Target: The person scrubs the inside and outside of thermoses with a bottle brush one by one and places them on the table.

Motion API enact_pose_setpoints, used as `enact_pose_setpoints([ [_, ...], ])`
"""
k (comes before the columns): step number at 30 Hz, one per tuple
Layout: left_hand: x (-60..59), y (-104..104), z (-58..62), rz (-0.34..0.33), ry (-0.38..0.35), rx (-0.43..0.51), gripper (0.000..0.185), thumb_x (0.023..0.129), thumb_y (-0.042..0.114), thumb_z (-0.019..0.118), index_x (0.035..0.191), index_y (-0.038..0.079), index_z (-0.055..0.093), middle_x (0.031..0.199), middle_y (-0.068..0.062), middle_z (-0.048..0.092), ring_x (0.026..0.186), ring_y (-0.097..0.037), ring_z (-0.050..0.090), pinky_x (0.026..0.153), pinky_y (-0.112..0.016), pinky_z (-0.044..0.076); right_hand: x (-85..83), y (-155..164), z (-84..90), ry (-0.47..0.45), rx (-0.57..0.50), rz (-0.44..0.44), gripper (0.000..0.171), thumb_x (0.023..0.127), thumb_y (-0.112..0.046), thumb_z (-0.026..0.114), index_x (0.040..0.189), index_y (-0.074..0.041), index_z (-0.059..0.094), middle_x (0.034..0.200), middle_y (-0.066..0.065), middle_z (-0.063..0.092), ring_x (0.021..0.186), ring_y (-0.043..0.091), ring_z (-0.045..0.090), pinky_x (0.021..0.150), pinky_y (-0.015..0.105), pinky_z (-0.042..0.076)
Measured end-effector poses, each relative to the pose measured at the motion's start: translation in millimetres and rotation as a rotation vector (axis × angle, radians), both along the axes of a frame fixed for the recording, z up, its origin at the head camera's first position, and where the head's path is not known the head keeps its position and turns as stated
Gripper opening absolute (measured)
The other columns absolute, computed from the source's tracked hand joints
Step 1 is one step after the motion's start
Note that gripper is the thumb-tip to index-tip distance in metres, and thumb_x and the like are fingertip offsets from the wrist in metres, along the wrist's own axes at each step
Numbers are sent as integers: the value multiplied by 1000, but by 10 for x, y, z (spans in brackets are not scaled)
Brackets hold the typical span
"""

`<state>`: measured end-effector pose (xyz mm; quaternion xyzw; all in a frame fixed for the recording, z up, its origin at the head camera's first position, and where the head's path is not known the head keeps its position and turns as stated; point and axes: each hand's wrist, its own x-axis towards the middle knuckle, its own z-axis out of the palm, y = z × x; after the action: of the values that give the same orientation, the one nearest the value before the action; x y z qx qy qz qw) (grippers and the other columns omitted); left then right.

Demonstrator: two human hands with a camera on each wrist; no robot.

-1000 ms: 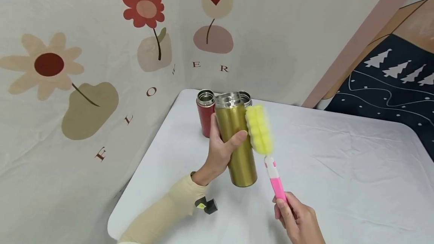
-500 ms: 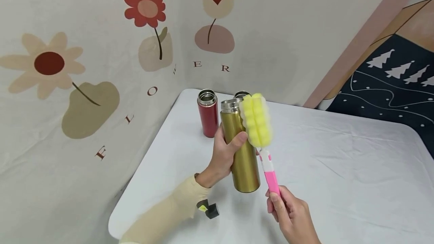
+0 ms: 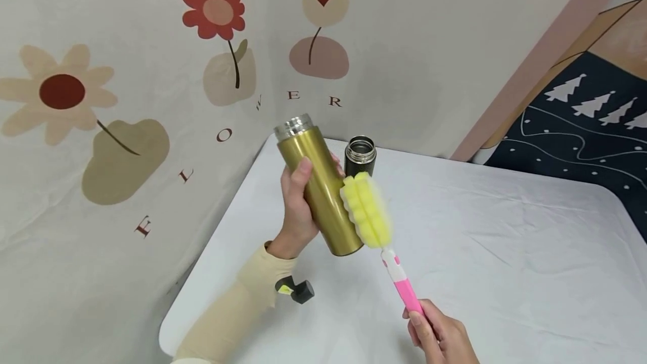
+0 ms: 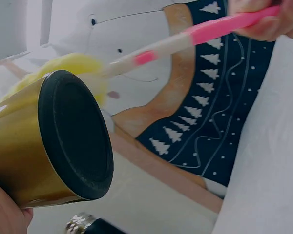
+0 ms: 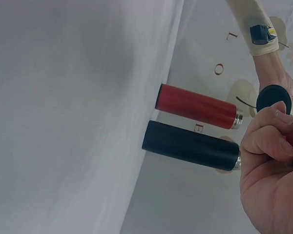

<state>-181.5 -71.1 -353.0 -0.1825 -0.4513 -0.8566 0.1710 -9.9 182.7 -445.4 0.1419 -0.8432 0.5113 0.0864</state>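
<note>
My left hand (image 3: 297, 204) grips a gold vacuum flask (image 3: 323, 190) around its middle, held above the table and leaning with its open steel mouth up and to the left. In the left wrist view the flask's black base (image 4: 77, 136) faces the camera. My right hand (image 3: 440, 330) holds the pink end of a bottle brush (image 3: 406, 291) between thumb and fingers. The brush's yellow sponge head (image 3: 366, 212) lies along the lower right side of the gold flask in the head view. In the right wrist view, the curled fingers (image 5: 268, 141) hide most of the brush.
A black flask (image 3: 360, 156) without a lid stands at the back of the white table (image 3: 505, 251). Beside it stands a red flask (image 5: 198, 105), hidden behind the gold one in the head view. Printed cloth (image 3: 404, 44) hangs behind and to the left.
The gold flask has swung left and tilted further in my left hand, covering the red flask and uncovering the black one. The brush head rose, then came down along the flask's side.
</note>
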Motion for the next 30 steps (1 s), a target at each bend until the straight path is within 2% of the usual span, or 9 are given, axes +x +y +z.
enact_pose_setpoints([
  [5,-36,-124,86,-10,37,34,52,101,49,65,125,3,57,103,-14,66,86,-29,71,79,-43,62,55,126,-49,-37,25,-63,28,105,7,64,96,-19,67,66,-22,43,50,-4,37,40,17,33],
  [11,-65,-237,170,40,20,69,55,103,48,62,122,-3,56,100,-16,66,77,-28,71,69,-44,64,65,363,-68,52,97,-162,37,100,12,66,93,-24,66,63,-23,36,49,-8,30,38,15,27],
  [15,-91,-273,179,76,-2,111,55,104,50,61,122,-2,57,99,-15,66,75,-26,71,67,-41,64,48,492,-61,93,156,-198,38,97,11,70,90,-27,65,61,-26,32,50,-14,22,38,14,23],
  [22,-125,-233,164,147,50,106,48,105,44,58,123,0,57,99,-17,65,73,-26,72,65,-42,65,-34,686,23,200,230,-135,39,91,9,77,91,-27,64,59,-23,31,53,-15,22,42,11,22],
  [27,-132,-180,140,154,71,98,48,103,43,60,126,2,55,98,-18,63,73,-26,71,64,-43,65,-124,804,67,313,234,-78,26,99,-2,76,91,-24,65,62,-21,35,57,-14,23,45,9,21],
  [30,-127,-149,111,153,75,106,49,102,42,61,128,2,54,98,-19,63,72,-26,71,63,-43,64,-153,816,72,338,238,-53,22,102,-8,74,89,-24,65,62,-20,36,58,-14,22,47,9,20],
])
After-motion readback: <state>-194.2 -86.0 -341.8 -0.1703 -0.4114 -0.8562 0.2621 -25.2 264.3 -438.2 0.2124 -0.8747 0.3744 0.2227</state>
